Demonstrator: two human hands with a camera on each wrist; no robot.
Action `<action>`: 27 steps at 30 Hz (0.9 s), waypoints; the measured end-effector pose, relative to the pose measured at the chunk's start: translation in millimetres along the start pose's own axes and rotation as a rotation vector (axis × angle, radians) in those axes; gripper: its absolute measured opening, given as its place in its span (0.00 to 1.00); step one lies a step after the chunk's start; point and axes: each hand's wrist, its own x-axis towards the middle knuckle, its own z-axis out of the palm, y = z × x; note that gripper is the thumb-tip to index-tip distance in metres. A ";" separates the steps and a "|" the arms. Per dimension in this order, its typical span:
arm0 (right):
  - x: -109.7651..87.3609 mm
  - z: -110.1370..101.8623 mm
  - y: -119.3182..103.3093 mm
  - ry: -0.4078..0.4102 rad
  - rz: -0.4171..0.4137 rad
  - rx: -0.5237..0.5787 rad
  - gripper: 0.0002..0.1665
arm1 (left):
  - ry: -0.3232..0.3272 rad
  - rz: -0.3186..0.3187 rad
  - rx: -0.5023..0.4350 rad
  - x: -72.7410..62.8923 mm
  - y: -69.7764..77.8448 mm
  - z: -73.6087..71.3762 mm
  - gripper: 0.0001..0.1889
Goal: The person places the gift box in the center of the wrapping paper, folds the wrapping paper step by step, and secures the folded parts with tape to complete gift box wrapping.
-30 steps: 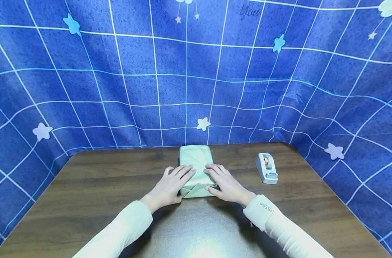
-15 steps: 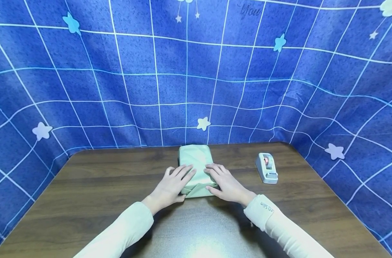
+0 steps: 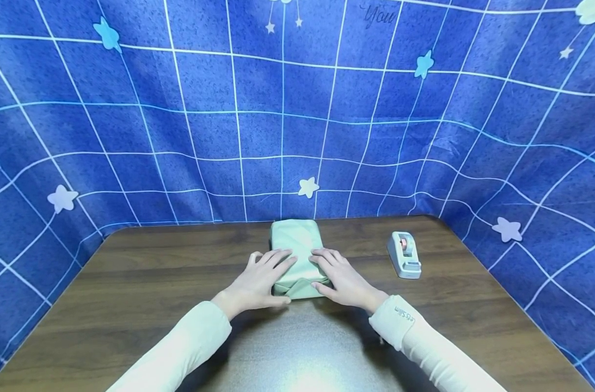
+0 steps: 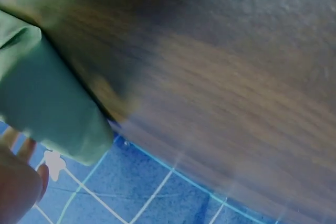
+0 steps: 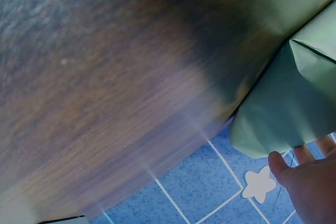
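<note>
A package wrapped in pale green paper lies at the table's far edge in the head view, with a folded flap at its near end. My left hand rests on its left side, fingers extended over the top and thumb along the near edge. On the right side, my right hand lies with straight fingers on the top and its thumb against the folded end. The left wrist view shows the package's side beside my fingers; the right wrist view shows the opposite side. The underside is hidden.
A light blue tape dispenser stands on the wooden table to the right of the package. Behind the table hangs a blue cloth with white grid lines and stars.
My left thumb has slid right along the package's near edge. The right hand and the package look almost unmoved.
</note>
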 end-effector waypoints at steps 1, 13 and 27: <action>-0.1 -0.4 -0.2 -0.002 0.002 0.002 0.31 | 0.010 -0.010 -0.006 0.8 1.3 0.2 0.45; -1.5 -0.7 1.5 0.004 0.009 0.053 0.32 | 0.079 -0.078 0.002 4.5 5.7 5.9 0.31; -2.7 -1.7 1.0 0.008 0.011 0.060 0.34 | 0.051 -0.131 -0.040 5.2 0.6 7.9 0.40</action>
